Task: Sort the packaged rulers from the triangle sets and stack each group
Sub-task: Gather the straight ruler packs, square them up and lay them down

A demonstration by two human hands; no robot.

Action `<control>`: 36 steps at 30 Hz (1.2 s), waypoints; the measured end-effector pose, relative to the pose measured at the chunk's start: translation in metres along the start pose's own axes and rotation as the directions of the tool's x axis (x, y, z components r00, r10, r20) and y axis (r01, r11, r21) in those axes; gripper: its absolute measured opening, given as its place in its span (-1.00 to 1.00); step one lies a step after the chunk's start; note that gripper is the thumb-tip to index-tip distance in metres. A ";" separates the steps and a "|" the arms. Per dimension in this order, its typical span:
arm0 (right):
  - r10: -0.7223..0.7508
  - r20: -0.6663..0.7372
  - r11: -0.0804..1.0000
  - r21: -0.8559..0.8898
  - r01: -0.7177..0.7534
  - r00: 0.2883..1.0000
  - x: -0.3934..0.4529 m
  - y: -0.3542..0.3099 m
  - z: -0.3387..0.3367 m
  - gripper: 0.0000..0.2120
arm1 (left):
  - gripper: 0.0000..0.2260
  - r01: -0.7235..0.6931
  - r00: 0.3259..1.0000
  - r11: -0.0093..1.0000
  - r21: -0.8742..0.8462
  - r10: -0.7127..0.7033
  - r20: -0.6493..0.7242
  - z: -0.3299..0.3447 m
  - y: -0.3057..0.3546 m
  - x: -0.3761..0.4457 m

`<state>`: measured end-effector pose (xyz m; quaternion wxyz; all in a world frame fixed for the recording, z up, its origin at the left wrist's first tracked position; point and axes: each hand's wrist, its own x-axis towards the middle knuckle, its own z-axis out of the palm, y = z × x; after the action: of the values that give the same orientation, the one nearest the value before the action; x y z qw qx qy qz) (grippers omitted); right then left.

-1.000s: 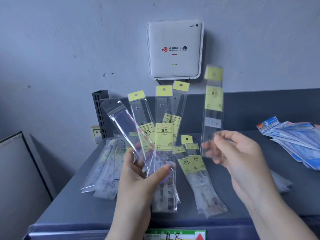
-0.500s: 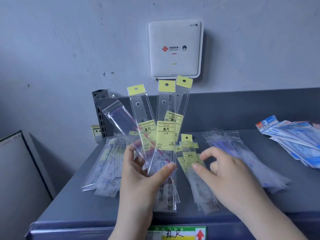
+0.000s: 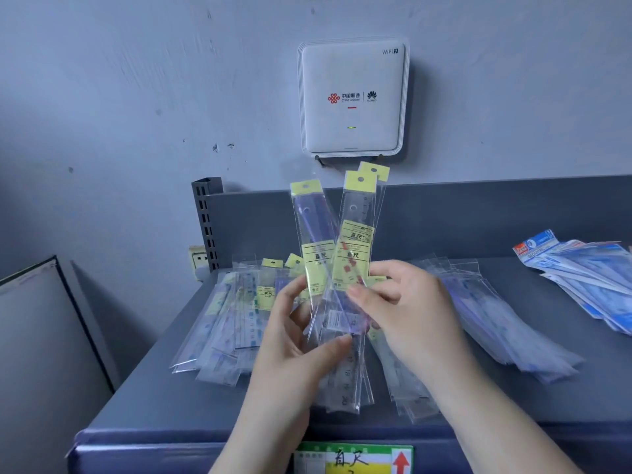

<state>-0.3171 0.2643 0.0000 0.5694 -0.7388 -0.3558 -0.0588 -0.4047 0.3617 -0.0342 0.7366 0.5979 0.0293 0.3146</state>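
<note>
Left hand (image 3: pixel 301 340) pinches the fanned ruler packets (image 3: pixel 337 268) near their lower half, long axes upright, yellow headers on top. Right hand (image 3: pixel 407 313), just beside, pinches the rightmost packets mid-length. Blue triangle sets (image 3: pixel 588 271) lie well apart, far right on the shelf (image 3: pixel 547 398).

We face a pale grey-blue wall (image 3: pixel 119 97) with scuffs and small dark marks. A white square router (image 3: pixel 352 97) hangs on it, marked WiFi 7, a small green light lit on its front. Below us runs a dark grey shelf (image 3: pixel 143 398) with a low back panel (image 3: pixel 478 217). A slotted metal upright (image 3: pixel 207 220) stands at its back left corner, a wall socket (image 3: pixel 197 258) just beside it. A framed board (image 3: pixel 37 354) leans at left.
</note>
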 end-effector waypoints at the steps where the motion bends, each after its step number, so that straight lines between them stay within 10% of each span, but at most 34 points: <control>1: -0.009 -0.030 1.000 -0.006 0.009 0.999 0.000 0.001 -0.001 -0.80 | -0.38 0.000 1.000 1.000 0.007 0.000 -0.011 -0.001 -0.001 0.000; 14: 0.110 -0.382 0.973 -0.149 -0.179 0.917 -0.002 0.039 -0.087 -0.90 | -0.40 -0.009 0.975 0.998 -0.066 -0.006 -0.221 0.003 0.003 0.004; 23: 0.278 -0.316 0.452 -0.790 -0.414 0.907 -0.012 0.052 -0.103 -0.80 | -0.40 -0.017 0.983 0.999 -0.048 0.008 -0.181 0.003 0.004 0.003; 28: 0.122 -0.150 0.925 -0.340 -0.168 0.981 -0.015 0.020 -0.067 -0.81 | -0.37 -0.020 0.985 1.000 -0.007 0.018 -0.174 0.005 0.006 0.000; 32: 0.066 0.139 0.985 -0.169 -0.042 0.988 -0.014 0.005 -0.020 -0.78 | -0.28 -0.018 0.994 0.999 0.042 0.022 -0.104 0.008 0.007 -0.002; 36: 0.012 0.082 0.999 -0.038 -0.009 0.997 -0.005 0.003 -0.007 -0.97 | -0.39 0.010 0.998 1.000 0.017 -0.009 -0.066 0.005 0.008 -0.004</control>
<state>-0.3167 0.2559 -0.0023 0.5407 -0.7530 -0.3737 -0.0321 -0.4093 0.3561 -0.0266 0.7317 0.5934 0.0590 0.3302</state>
